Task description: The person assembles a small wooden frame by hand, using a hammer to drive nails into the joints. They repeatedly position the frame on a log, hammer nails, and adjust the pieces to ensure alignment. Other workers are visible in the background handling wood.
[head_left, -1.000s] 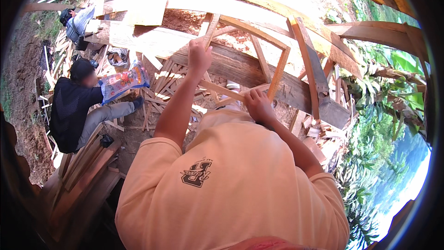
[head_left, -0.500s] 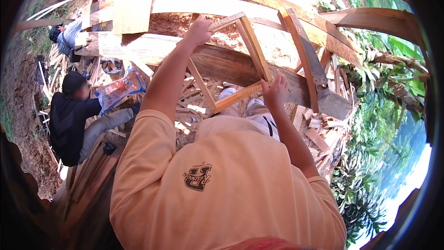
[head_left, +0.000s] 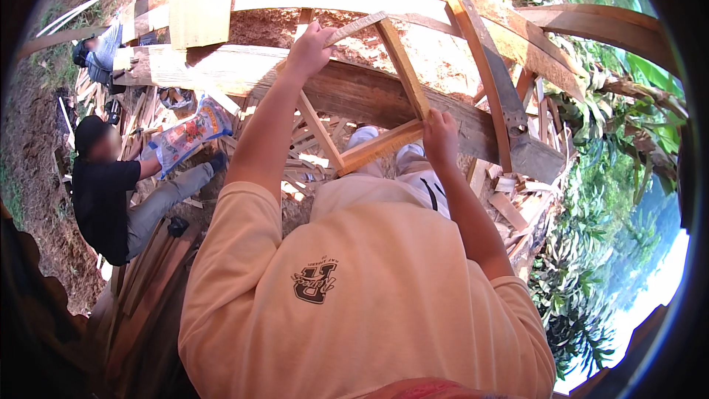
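Observation:
Both my hands hold a small four-sided wooden frame [head_left: 402, 66] of narrow slats, tilted over a thick plank [head_left: 362, 96]. My left hand [head_left: 309, 50] is closed around the frame's far left corner, and that corner is partly hidden by the fingers. At the near right corner, my right hand [head_left: 442, 137] grips with its fingers curled in. Through the frame's opening the plank and ground show. Right of the frame, an upright slat [head_left: 484, 77] leans across the plank beside a dark, flat, tapered piece [head_left: 506, 100].
A seated person [head_left: 107, 192] at left handles a printed sack [head_left: 188, 137]; another person [head_left: 105, 52] is farther back. A pale board [head_left: 201, 4] lies across the far rails. Offcuts [head_left: 509, 210] litter the ground, and plants [head_left: 580, 281] border the right side.
My right hand has closed from loosely spread fingers to a grip on the frame's near corner. The frame has shifted slightly. The seated person has turned toward the sack.

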The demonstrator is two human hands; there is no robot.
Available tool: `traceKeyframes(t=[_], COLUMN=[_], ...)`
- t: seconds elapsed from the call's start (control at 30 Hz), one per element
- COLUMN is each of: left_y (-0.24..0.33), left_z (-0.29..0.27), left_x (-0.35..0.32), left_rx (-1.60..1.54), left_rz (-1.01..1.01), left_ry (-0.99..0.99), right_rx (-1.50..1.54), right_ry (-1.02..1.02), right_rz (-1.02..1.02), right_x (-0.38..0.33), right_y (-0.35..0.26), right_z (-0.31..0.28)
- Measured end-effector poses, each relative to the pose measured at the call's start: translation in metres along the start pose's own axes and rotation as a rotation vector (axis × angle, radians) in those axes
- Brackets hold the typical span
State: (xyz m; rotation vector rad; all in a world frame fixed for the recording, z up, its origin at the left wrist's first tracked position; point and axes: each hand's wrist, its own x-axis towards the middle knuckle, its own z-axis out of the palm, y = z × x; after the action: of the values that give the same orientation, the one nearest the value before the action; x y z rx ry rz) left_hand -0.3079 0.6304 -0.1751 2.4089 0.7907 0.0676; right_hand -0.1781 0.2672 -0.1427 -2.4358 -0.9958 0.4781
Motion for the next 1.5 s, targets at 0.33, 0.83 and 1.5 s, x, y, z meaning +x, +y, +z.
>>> traceKeyframes(t=[0.33,0.83,1.5], left_y=[-0.001,-0.062,-0.049], left_z=[0.001,-0.005,-0.009], left_x=[-0.003,-0.038,-0.039], left_rx=[0.031,0.139,0.128], left_rz=[-0.045,-0.108,-0.178], left_ry=[-0.029,0.228,0.275], right_rx=[-0.038,-0.172,-0.031], right_ry=[-0.004,0.103,-0.009], right_rz=[-0.033,-0.111,-0.025], right_x=[0.003,0.047,0.049], right_y=[0.003,-0.011,-0.001], right_z=[0.01,0.049,0.058])
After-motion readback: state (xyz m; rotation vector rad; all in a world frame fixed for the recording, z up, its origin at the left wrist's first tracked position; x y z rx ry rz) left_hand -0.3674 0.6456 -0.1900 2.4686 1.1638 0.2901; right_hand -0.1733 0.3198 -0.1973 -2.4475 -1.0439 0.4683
